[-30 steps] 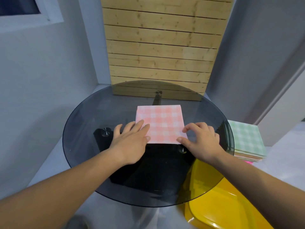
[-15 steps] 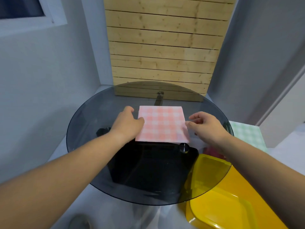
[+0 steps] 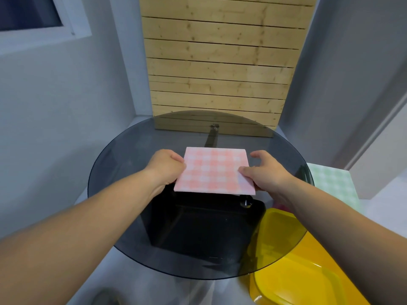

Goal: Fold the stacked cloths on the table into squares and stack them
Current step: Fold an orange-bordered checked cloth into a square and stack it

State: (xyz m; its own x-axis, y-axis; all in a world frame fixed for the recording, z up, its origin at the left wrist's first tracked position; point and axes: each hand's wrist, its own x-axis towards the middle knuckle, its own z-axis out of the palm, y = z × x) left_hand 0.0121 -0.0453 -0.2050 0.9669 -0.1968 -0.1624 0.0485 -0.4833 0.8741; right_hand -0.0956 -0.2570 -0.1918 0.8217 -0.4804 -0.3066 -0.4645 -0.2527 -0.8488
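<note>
at the centre of the round dark glass surface (image 3: pixel 123 172), left hand (image 3: pixel 164 166) and right hand (image 3: pixel 267 172) hold the folded pink checked cloth (image 3: pixel 214 170), fingers (image 3: pixel 177 159) clamped on its side edges.

The pink checked cloth (image 3: pixel 214 170) is soft, matt fabric with a faintly fuzzy face. Under it, the round table top (image 3: pixel 123 164) is smoked glass, smooth and glossy, set with a shiny metal stud (image 3: pixel 245 202). At twelve o'clock from the table stands a slatted panel (image 3: pixel 220 62) of bare, knotty, matt wood. At three o'clock lies a stack of green checked cloths (image 3: pixel 332 183), equally matt. At four o'clock sits a yellow tub (image 3: pixel 308 282) of smooth, glossy plastic.
</note>
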